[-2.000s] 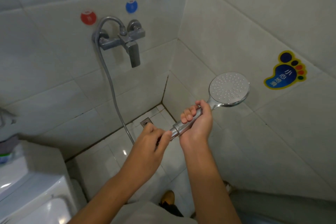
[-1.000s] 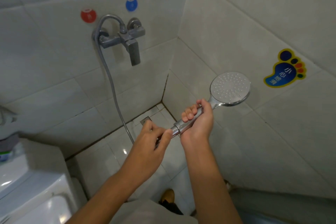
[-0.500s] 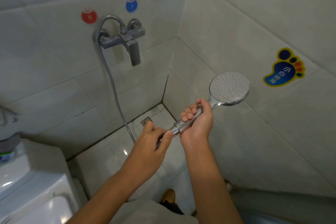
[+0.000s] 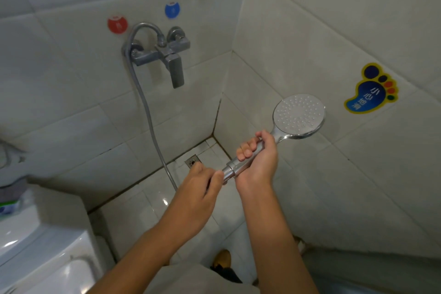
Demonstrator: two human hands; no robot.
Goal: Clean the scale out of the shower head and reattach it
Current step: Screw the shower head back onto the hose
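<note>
I have the shower head [image 4: 298, 116] up in front of the right-hand wall, spray face turned toward me, its chrome handle running down and to the left into my right hand [image 4: 259, 162]. That hand is wrapped closed around the handle, fingers curled over the top. My left hand [image 4: 201, 185] sits just beside it, thumb and fingertips pinched on the nut at the handle's low end, where the hose [image 4: 145, 102] joins — the hose itself is hidden under that hand, so I cannot tell how far the joint is threaded.

The hose hangs from the wall mixer [image 4: 162, 55] at the far left, drops down the wall and curves toward my hands, near the floor drain [image 4: 192, 161].

I judge the head to be light and rigid, but the polished chrome looks slick, more so if wet. The handle is the place to grip, well back from the face. The small nut gives little purchase — fingertip torque only, with the right hand bracing against the twist. The metal hose should flex freely and tug little, though its weight will pull the joint downward.
</note>
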